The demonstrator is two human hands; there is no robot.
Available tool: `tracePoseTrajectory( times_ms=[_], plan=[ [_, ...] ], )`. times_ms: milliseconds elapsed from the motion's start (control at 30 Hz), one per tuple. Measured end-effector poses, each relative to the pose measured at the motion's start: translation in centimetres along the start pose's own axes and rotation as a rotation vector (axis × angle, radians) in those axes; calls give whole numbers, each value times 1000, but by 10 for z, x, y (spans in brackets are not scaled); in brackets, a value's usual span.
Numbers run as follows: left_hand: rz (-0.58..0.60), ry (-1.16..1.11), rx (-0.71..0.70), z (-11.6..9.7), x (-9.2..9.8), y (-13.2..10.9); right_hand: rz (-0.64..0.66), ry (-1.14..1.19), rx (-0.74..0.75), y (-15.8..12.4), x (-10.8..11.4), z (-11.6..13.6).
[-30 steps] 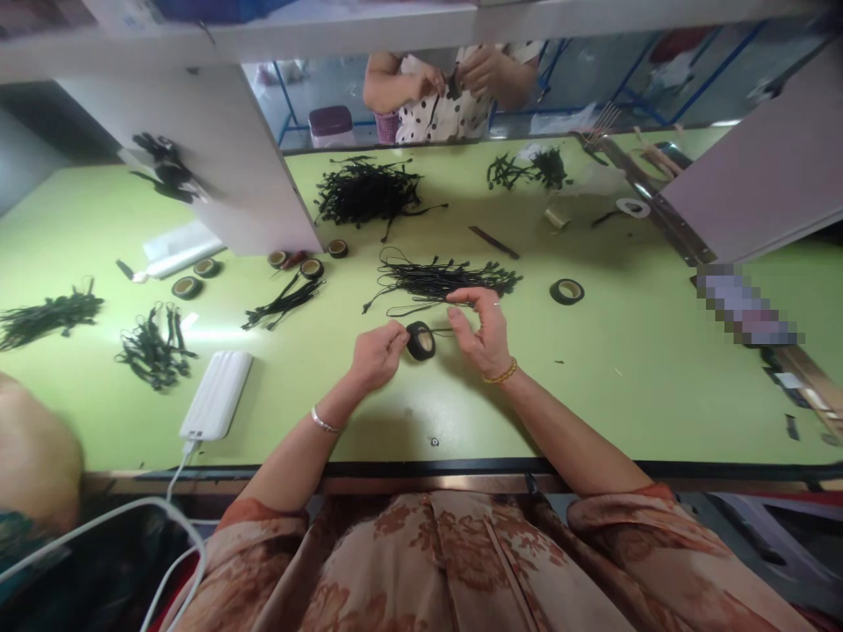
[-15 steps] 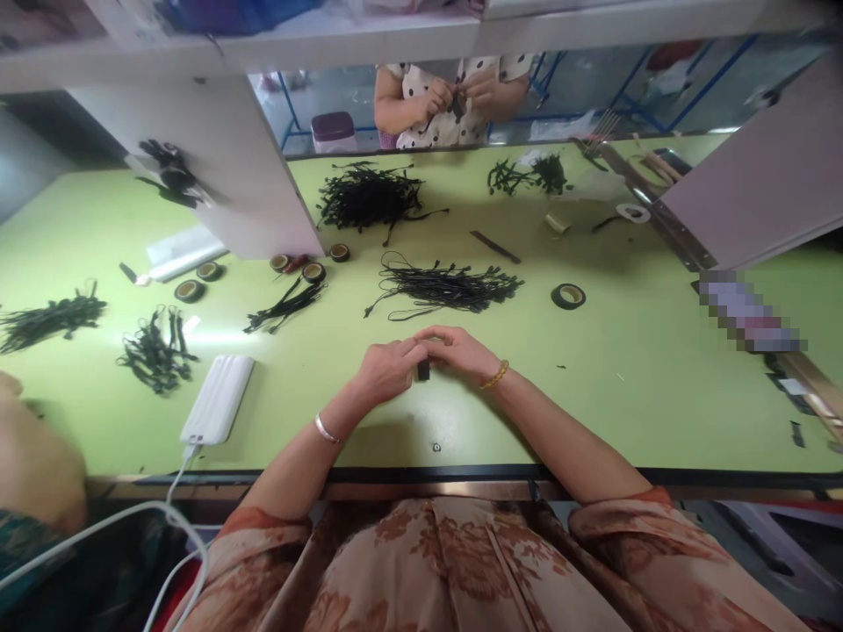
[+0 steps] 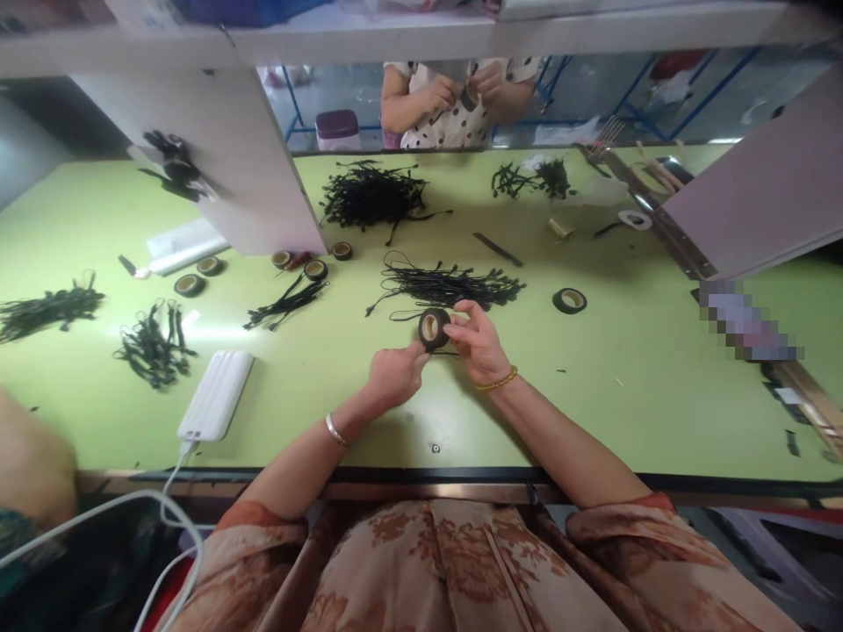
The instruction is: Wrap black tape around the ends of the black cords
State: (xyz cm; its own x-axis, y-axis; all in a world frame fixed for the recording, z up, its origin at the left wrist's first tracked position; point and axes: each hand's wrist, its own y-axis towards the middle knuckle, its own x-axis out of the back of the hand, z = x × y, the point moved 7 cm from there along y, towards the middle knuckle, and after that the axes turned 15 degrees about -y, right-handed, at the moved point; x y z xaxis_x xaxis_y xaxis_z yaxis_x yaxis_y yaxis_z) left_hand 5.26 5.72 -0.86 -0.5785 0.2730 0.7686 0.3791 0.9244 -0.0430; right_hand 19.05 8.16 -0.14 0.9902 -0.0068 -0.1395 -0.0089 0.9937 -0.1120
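A roll of black tape (image 3: 433,329) is held up between my two hands, its pale core facing me. My right hand (image 3: 480,345) grips the roll's right side with thumb and fingers. Closed just below the roll, my left hand (image 3: 396,375) has its fingertips at the roll's lower edge; what it pinches is too small to name. A thin dark cord shows between the hands. Just beyond them lies a bundle of black cords (image 3: 454,283) on the green table (image 3: 580,412).
Another tape roll (image 3: 570,300) lies to the right. More cord bundles, several tape rolls and a white power bank (image 3: 216,395) with a cable are at the left. A person in a dotted top (image 3: 448,118) works across the table. Upright panels stand at both sides.
The tape roll has come up into plain view between my hands. My right hand has moved right and turned, and my left hand sits slightly lower.
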Motion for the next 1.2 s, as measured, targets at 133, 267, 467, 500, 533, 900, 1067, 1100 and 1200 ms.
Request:
tracePoseTrajectory(
  times_ms=[133, 267, 467, 500, 533, 900, 1067, 1100, 1200],
  plan=[
    [-41, -276, 84, 11, 3, 3, 61, -46, 54, -6, -1, 11],
    [-101, -791, 140, 19, 5, 6, 103, -272, 236, -14, -4, 28],
    [-94, -1498, 423, 30, 2, 5, 48, -950, 732, -33, -21, 47],
    [-103, -1538, 431, 31, 4, 6, 43, -1034, 781, -34, -25, 45],
    [-112, -1554, 429, 32, 6, 6, 39, -1099, 804, -34, -27, 41],
    [-231, -758, 213, 47, 13, 12, 90, -1123, 504, -14, -18, 7],
    [-226, -260, 66, 25, 23, 7, -198, -1076, 735, -25, -10, 38],
    [-237, -193, 16, 20, 25, 6, -224, -1064, 768, -27, -9, 42],
    [-245, -50, -47, 13, 25, 7, -232, -1004, 749, -24, -6, 45]
  ],
)
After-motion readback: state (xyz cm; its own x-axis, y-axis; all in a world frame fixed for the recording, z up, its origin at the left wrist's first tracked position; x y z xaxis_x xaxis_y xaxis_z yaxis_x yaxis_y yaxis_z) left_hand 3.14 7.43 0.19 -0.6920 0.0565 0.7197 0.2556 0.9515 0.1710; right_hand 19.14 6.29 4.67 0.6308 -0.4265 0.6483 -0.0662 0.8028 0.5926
